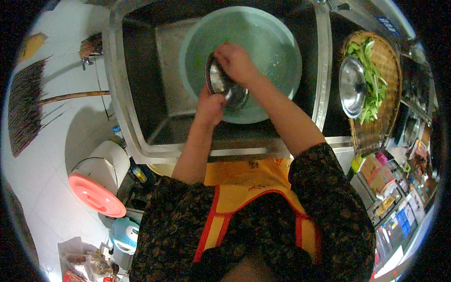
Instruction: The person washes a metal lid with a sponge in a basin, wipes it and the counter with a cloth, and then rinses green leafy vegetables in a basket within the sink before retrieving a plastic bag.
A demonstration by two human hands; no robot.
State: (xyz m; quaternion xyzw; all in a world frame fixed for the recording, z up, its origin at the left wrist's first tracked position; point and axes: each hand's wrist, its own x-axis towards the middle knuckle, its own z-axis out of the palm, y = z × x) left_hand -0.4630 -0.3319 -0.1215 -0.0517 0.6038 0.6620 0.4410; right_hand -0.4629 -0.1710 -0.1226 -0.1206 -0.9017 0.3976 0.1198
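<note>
A shiny metal bowl [219,78] is tilted on its side over a large pale green basin [282,31] that holds water. My left hand [210,105] grips the bowl's near rim, thumb on the inside. Across the bowl's far rim lies my right hand [235,61], its fingers curled down; whether they pinch anything is hidden. Small green bits show in the water beside the bowl. The basin stands in a metal sink [176,70].
At the right, a woven bamboo tray [389,77] bears leafy green vegetables [375,91] and a second metal bowl [352,86]. On the left are a broom [28,102] and a white bucket [109,162] with a pink lid [97,195]. Several boxes [377,172] crowd the lower right.
</note>
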